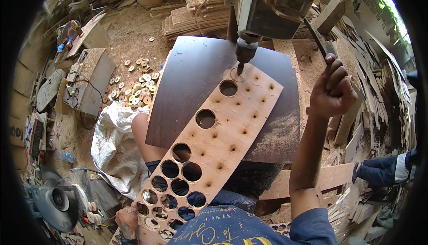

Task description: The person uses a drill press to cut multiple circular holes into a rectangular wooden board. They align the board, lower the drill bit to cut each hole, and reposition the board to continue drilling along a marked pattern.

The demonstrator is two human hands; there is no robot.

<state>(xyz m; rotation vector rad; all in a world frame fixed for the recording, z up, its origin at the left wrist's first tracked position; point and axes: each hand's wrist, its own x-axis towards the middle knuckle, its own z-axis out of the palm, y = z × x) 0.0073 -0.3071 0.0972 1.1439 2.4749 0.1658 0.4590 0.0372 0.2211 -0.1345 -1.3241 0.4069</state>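
A long plywood board point(223, 129) lies slantwise over the dark drill table point(196, 67) and reaches back toward my body. Large round holes are cut through its near part, and small scorched pilot holes dot the rest. Above its far end stands the drill press point(285, 9); its chuck point(246, 49) carries a hole-cutting bit whose tip is at the board, beside a faint ring mark. My right hand point(333, 89) is closed around the end of the press's feed lever point(318, 38). At the lower left, my left hand point(127, 220) grips the board's near edge, its fingers partly hidden.
Sawdust covers the table's right side. Wooden discs point(138, 89) lie heaped on the floor at left, near a white sack point(118, 142). Stacked sheets point(191, 18) stand behind the table, and scrap strips point(379, 80) pile up at right. Another person's legs point(379, 171) show at far right.
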